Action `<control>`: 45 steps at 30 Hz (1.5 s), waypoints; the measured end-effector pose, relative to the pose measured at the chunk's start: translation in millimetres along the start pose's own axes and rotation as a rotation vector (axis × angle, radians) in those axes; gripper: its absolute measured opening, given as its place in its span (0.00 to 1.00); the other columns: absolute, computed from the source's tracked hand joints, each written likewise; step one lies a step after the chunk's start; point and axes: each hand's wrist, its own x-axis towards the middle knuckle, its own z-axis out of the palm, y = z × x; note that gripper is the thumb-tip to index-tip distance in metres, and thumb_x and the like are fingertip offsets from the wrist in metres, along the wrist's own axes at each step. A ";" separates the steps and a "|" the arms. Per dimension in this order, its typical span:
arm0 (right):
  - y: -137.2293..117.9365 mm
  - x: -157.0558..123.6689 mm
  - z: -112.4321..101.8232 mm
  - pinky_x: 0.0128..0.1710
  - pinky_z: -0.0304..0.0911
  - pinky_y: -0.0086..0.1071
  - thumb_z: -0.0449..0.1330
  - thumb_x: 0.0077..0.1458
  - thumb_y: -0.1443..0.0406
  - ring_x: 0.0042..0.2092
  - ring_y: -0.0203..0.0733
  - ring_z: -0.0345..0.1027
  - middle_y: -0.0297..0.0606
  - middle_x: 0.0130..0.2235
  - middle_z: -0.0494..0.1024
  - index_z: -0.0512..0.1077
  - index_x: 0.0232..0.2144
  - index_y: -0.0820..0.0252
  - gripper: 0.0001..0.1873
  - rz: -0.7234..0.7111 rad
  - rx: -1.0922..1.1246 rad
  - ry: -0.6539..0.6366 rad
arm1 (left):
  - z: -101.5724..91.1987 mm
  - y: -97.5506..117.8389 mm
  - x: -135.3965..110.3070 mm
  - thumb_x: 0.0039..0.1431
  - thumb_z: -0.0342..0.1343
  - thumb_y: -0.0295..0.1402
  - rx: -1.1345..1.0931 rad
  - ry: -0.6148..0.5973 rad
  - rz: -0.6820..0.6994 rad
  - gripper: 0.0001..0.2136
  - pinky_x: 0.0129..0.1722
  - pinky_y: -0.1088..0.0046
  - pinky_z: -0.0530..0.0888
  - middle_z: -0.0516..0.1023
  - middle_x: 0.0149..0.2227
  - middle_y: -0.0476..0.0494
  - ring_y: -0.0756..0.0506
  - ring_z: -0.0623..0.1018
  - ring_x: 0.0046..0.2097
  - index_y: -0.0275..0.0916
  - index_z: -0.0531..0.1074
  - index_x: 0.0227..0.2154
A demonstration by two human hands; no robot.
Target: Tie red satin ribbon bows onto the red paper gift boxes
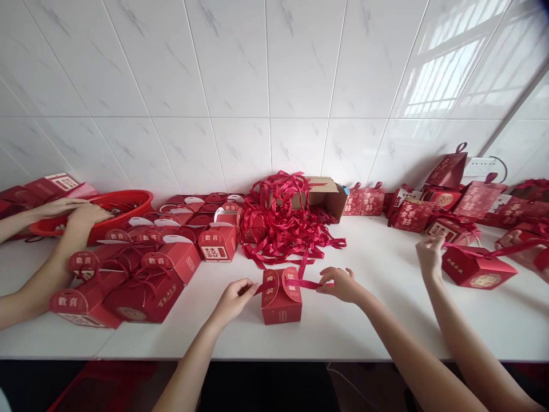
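A small red gift box (pixel 281 309) with gold lettering on its rounded top flaps stands upright in front of me. A red ribbon (pixel 307 283) runs through its top and out on both sides. My left hand (pixel 235 297) pinches the ribbon's short end close to the box's left side. On the right, the longer stretch of ribbon is pinched between the fingers of my right hand (pixel 338 285), a little way off the box. Just behind the box lies a tangled heap of red ribbons (pixel 283 229).
An open cardboard box (pixel 338 200) stands behind the ribbons. Rows of red boxes (pixel 146 292) fill the left. A co-worker's hands (pixel 88 214) reach into a red basin (pixel 143 201). At right, another person's hands (pixel 431 254) stretch ribbon over a red box (pixel 478 272); finished-looking boxes (pixel 414 214) stand behind.
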 end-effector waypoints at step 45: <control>-47.3 -45.5 101.7 0.50 0.66 0.29 0.67 0.48 0.62 0.55 0.42 0.67 0.41 0.50 0.76 0.77 0.40 0.61 0.15 0.286 1.810 0.250 | 44.7 10.4 -39.0 0.62 0.51 0.34 -1.271 0.196 -0.266 0.13 0.55 0.60 0.69 0.77 0.48 0.38 0.40 0.75 0.53 0.39 0.73 0.47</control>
